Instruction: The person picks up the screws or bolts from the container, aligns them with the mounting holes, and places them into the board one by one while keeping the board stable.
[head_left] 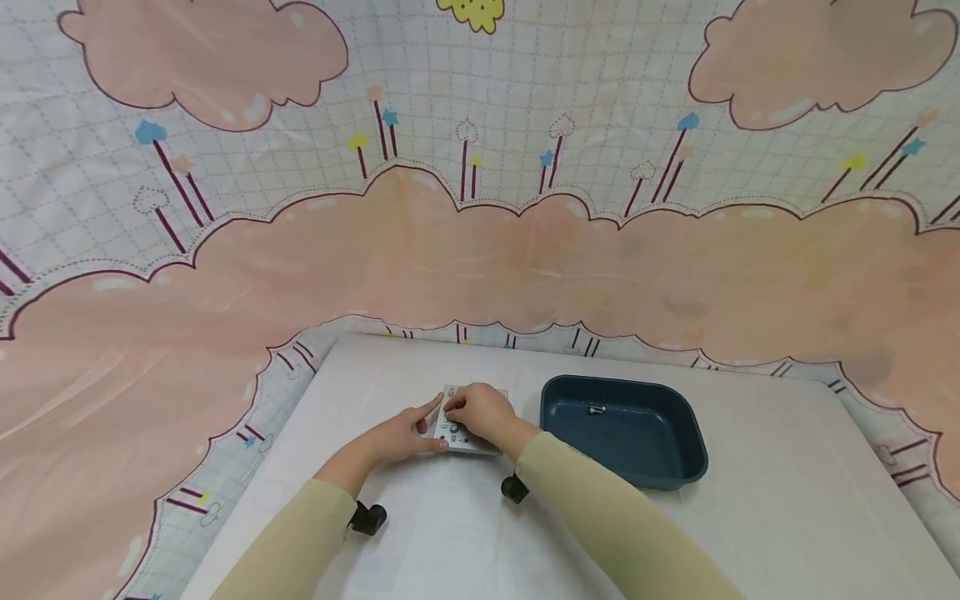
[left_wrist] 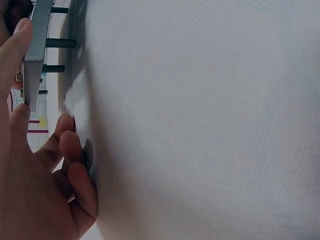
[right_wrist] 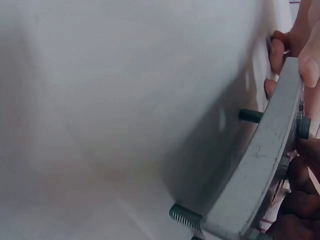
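A grey metal plate [head_left: 461, 442] with several bolts through it is at the middle of the table. My left hand [head_left: 397, 435] grips its left side between thumb and index finger; the other fingers curl beneath, near the cloth in the left wrist view. Threaded shanks [left_wrist: 61, 43] stick out from the plate's underside. My right hand [head_left: 486, 410] reaches over the top face, fingertips pinched at a small bolt, which is mostly hidden by the fingers. Beside them, a dark bolt head [right_wrist: 303, 127] shows on the top face in the right wrist view.
A dark blue tray [head_left: 630, 446] stands just right of the plate, with small silver bolts [head_left: 596, 410] lying in it. White cloth [head_left: 787, 483] covers the table. A patterned curtain [head_left: 525, 267] hangs behind and along the sides.
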